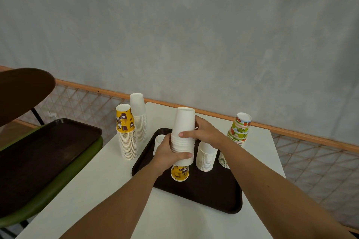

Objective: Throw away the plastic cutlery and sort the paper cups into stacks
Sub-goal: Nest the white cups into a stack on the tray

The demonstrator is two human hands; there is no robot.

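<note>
Hands busy at the cup-sorting step: the left hand [168, 154] wraps the lower rims of an upturned stack of white paper cups [183, 122], and the right hand [206, 132] curls round its far side. They hold it over the dark brown tray [213, 196], just above a yellow coffee-print cup [179, 173]; whether the two touch cannot be told. A yellow coffee-print stack [127, 141] and a tall white stack [138, 118] stand on the white table [108, 180], a short white stack [206, 158] stands on the tray, and a fruit-print stack [238, 134] is to the right. No plastic cutlery shows. Next, probably, the held cups must seat squarely on a white pile.
</note>
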